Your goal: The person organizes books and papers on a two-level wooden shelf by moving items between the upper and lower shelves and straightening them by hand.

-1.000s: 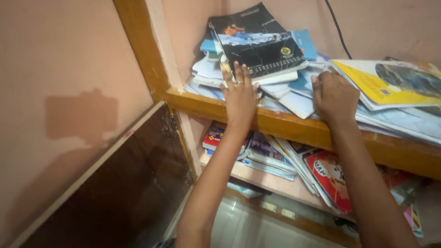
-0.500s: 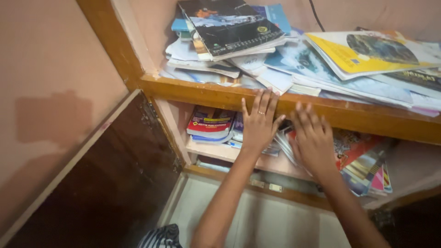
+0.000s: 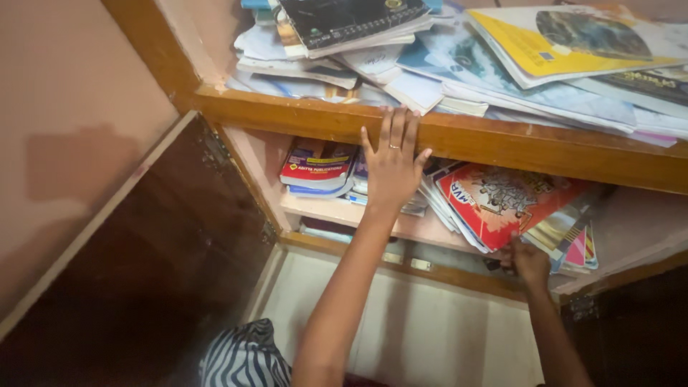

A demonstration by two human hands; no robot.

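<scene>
Wooden shelf [image 3: 502,147], red-covered book [image 3: 502,201] beneath

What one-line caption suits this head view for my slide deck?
Left hand pressed flat on the wooden shelf edge while the right hand grips the red-covered book below.

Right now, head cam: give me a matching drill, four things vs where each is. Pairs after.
Things:
1. left hand
2. right hand
3. yellow-covered book
4. cupboard door

Places:
A. on top of the upper shelf's pile, right side
B. flat against the upper shelf's wooden front edge
C. swung open at the left
D. at the bottom edge of the red-covered book on the lower shelf

Pairs: 1-B, 2-D, 3-A, 4-C
</scene>
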